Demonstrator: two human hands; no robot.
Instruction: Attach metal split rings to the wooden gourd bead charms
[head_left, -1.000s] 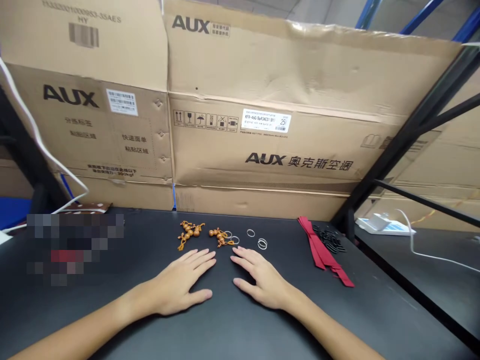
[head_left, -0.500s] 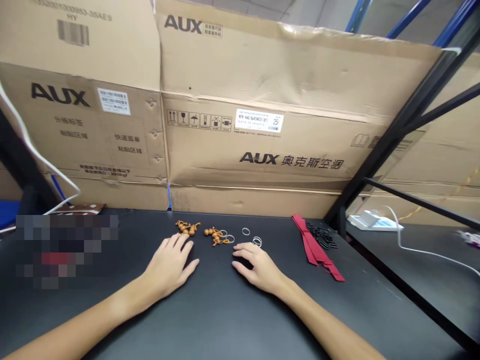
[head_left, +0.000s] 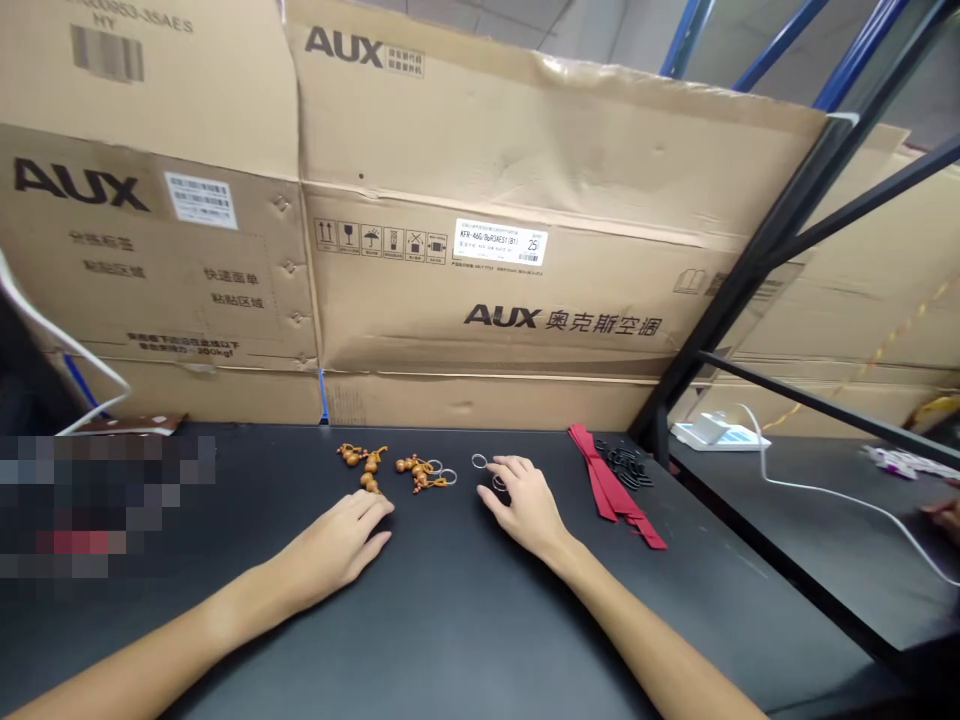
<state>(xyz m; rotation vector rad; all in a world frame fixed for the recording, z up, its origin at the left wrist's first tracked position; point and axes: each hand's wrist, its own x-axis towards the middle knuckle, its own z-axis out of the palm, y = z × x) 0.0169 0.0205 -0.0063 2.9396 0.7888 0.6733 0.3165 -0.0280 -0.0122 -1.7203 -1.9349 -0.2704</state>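
Observation:
My left hand (head_left: 341,545) is open, palm down on the black table, thumb apart from the fingers. Its fingertips lie at the near end of a small wooden gourd pendant (head_left: 371,470) with orange cord. A second gourd pendant (head_left: 352,457) is just left of that one. Between the hands, more gourd pendants (head_left: 415,470) lie joined to metal key rings (head_left: 448,476). My right hand (head_left: 527,505) is open, fingers bent over loose rings (head_left: 499,483) that it partly hides; whether it touches them I cannot tell. Another loose key ring (head_left: 479,461) sits just beyond its fingertips.
Red ribbon strips (head_left: 607,485) and a pile of black clasps (head_left: 626,465) lie right of my right hand. Cardboard boxes (head_left: 480,280) wall the back. A black metal rack post (head_left: 667,400) rises at the right; beyond it are a white device (head_left: 720,432), a cable and another person's hand (head_left: 946,517).
The view has swung a little to the right. My left hand has drawn back from the gourd pendants, uncovering them. My right hand has moved forward over the loose rings.

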